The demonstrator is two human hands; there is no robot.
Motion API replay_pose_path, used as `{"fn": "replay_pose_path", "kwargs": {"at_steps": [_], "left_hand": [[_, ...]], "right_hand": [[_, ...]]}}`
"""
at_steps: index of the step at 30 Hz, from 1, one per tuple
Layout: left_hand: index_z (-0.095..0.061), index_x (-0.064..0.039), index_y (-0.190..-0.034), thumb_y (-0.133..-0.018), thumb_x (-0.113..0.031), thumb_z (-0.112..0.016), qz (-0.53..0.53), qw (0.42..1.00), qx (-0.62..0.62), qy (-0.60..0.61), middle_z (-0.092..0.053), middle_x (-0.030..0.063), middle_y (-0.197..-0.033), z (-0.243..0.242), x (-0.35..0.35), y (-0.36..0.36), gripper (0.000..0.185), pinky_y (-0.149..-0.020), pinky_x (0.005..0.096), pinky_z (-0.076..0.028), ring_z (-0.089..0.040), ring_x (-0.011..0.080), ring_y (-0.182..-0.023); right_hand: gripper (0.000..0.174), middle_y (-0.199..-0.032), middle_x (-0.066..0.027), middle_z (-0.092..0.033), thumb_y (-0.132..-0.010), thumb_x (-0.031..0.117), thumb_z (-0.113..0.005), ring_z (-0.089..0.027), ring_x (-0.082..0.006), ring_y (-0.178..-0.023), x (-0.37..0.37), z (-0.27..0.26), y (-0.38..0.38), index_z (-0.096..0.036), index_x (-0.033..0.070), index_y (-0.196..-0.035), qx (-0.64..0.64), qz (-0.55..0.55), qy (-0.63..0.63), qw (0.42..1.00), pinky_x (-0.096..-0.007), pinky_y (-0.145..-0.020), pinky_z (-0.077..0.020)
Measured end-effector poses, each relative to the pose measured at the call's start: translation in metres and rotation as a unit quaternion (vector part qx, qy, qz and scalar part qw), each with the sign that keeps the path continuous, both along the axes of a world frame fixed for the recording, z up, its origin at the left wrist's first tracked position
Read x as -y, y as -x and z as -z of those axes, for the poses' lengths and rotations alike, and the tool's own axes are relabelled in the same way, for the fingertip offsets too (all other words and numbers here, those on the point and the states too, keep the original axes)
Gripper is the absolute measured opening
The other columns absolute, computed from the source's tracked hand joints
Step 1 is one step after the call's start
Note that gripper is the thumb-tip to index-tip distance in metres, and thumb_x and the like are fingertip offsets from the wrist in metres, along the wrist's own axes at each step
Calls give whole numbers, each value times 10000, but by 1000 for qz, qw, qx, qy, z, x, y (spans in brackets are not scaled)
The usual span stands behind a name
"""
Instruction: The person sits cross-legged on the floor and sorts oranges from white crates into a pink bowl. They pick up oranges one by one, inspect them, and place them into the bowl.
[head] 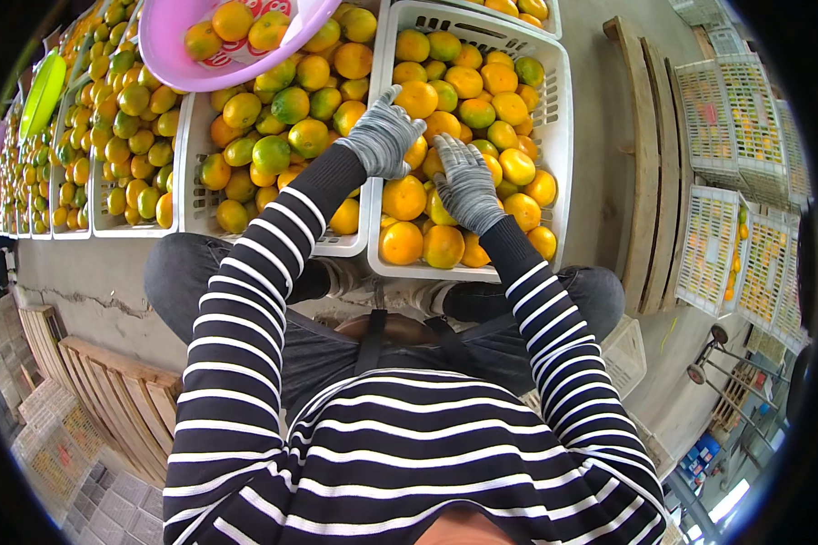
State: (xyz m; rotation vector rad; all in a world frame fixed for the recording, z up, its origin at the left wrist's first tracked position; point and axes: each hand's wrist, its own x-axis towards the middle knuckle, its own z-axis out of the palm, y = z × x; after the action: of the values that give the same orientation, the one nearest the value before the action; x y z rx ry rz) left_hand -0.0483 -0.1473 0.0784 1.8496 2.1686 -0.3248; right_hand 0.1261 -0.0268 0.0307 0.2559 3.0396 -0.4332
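Both hands wear grey knitted gloves. My left hand (384, 133) is over the near crate's left wall, its fingers spread beside an orange citrus fruit (416, 99). Whether its curled fingers touch a fruit below is hard to see. My right hand (467, 182) lies palm down on the fruit inside the white plastic crate (567, 136), fingers extended and partly covering several oranges. The crate is full of orange and green-tinged citrus. To its left a second white crate (365, 225) holds greener fruit. A pink plastic basin (160, 51) with several fruits and printed plastic rests on top of it.
More fruit-filled crates (136, 230) run off to the left, one bearing a green basin (43, 94). A wooden pallet (644, 170) lies on the right, before stacked crates (729, 116). Another pallet (119, 402) and a hand cart (729, 381) are behind.
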Motion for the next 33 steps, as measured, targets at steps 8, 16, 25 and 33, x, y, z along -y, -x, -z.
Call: {"fn": "replay_pose_path", "kwargs": {"at_steps": [8, 16, 25, 33], "left_hand": [[-614, -92, -1296, -752, -535, -715, 0, 1000, 11, 2, -707, 103, -1024, -3, -5, 9, 709, -1220, 484, -170, -630, 243, -1114], [-568, -157, -1351, -815, -518, -696, -19, 1000, -2, 15, -627, 143, -1239, -9, -4, -20, 659, -1181, 474, -231, -572, 270, -1217], [-440, -111, -1464, -903, -440, -627, -106, 987, -104, -54, -562, 129, -1341, 20, 8, -52, 676, -1173, 497, -220, -466, 239, -1327], [-459, -69, -1451, -938, -487, -533, -119, 990, -64, -49, -526, 162, -1422, 19, 10, -52, 666, -1191, 513, -189, -474, 267, -1345]], "right_hand": [[603, -1513, -160, -436, -927, 289, -591, -414, -307, -1398, 8, -7, -2, -426, 68, -1463, -9, 23, -7, 1000, -464, -1206, -227], [598, -1521, -127, -440, -944, 362, -560, -395, -289, -1414, 17, -10, -10, -447, 92, -1466, 48, 35, -73, 996, -497, -1202, -200], [622, -1501, -154, -454, -925, 354, -586, -420, -311, -1387, 11, -7, -21, -441, 67, -1458, -20, 37, -29, 999, -482, -1188, -236], [393, -1213, -183, -655, -949, 297, -552, -605, -325, -1160, -97, -26, -30, -626, 34, -1233, -164, 145, -3, 976, -428, -1038, -436]]}}
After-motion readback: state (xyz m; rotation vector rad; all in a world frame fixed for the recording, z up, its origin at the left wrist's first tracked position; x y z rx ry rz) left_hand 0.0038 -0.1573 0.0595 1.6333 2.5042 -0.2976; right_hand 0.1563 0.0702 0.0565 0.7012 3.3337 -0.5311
